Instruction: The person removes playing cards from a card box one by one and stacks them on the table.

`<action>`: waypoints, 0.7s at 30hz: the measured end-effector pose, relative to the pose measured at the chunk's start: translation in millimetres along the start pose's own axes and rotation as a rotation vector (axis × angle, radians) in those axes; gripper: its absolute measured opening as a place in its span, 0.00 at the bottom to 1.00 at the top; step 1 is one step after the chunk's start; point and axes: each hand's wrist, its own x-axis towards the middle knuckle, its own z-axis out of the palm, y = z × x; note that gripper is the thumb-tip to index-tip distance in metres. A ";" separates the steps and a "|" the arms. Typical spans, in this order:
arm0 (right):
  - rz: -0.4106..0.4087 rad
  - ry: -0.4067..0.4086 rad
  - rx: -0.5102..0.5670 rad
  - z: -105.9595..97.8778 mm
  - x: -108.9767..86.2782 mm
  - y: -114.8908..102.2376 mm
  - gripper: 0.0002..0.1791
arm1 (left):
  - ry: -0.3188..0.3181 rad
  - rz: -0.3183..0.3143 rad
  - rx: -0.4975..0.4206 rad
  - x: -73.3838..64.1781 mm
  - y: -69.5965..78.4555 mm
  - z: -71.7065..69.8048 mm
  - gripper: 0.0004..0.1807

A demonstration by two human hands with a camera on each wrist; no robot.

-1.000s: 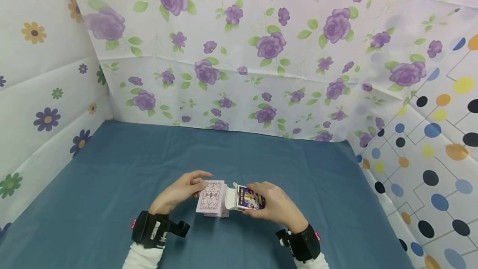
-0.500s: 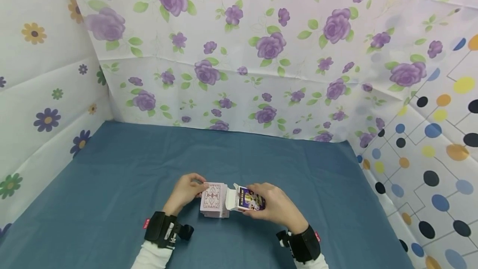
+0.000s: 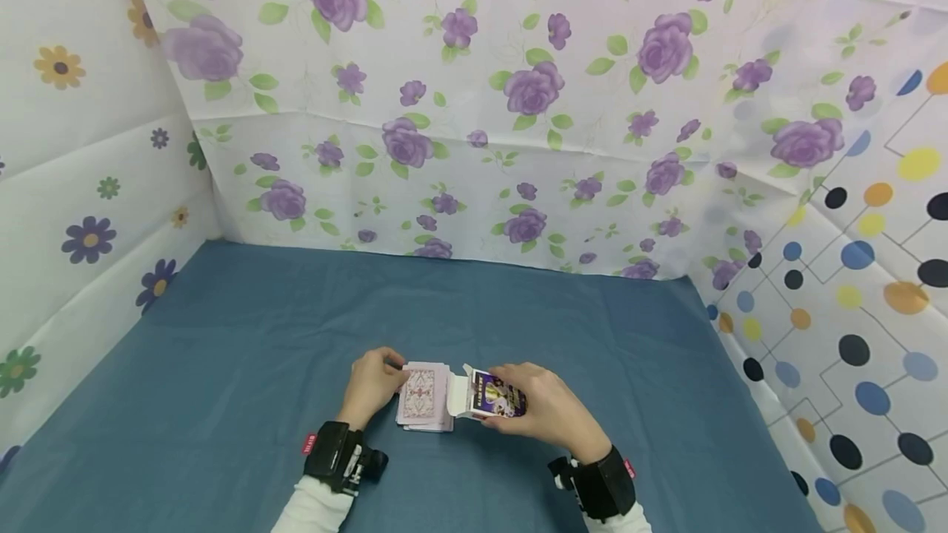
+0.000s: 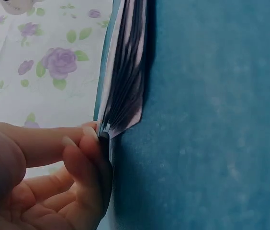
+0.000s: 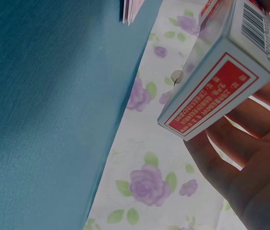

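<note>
Left grip [image 3: 373, 386] pinching cards [image 3: 424, 398], right grip [image 3: 550, 407] holding box [image 3: 494, 396] (flap [image 3: 457, 396] open)

In head view we look fwd/down from above, flowered backdrop [image 3: 489, 179] at 12 o'clock; wrist views, v. close: L hand [image 4: 49, 184] at 8, R hand [image 5: 254, 165] at 4; all share backdrop.

From here I see the left hand [image 3: 373, 383] pinching with its fingertips [image 4: 89, 143] and the right hand [image 3: 551, 408] gripping, both forearms [image 3: 314, 507] angled inward.
</note>
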 end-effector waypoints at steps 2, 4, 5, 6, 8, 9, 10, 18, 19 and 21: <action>0.000 -0.002 -0.002 0.0 0.5 -0.1 0.34 | 0.014 0.008 0.014 -0.4 0.1 -0.3 0.10; 0.002 -0.005 -0.001 0.3 0.9 -0.1 0.34 | 0.019 0.009 0.016 -0.5 -0.1 -0.2 0.10; 0.004 -0.007 0.001 0.4 1.1 -0.1 0.34 | 0.020 0.002 0.015 -0.3 -0.1 0.0 0.10; 0.006 -0.009 0.002 0.6 1.3 -0.1 0.34 | 0.020 0.004 0.016 -0.2 -0.2 0.2 0.10; 0.007 -0.015 0.007 0.9 1.4 -0.5 0.33 | 0.018 0.006 0.013 -0.1 -0.8 0.9 0.10; 0.006 -0.016 0.008 1.2 1.5 -0.6 0.33 | 0.017 0.006 0.013 0.0 -0.8 1.2 0.10; 0.003 -0.017 0.009 1.5 1.7 -0.7 0.33 | 0.017 0.007 0.014 0.1 -0.7 1.4 0.10; -0.007 -0.017 -0.005 2.0 2.9 -1.8 0.34 | 0.016 0.030 0.047 -0.7 0.6 1.5 0.11; -0.005 -0.018 -0.006 1.8 3.0 -2.1 0.34 | 0.015 0.033 0.051 -1.4 0.8 1.0 0.11; -0.004 -0.018 -0.008 1.6 3.3 -2.5 0.34 | 0.012 0.039 0.063 -3.4 2.2 -1.0 0.11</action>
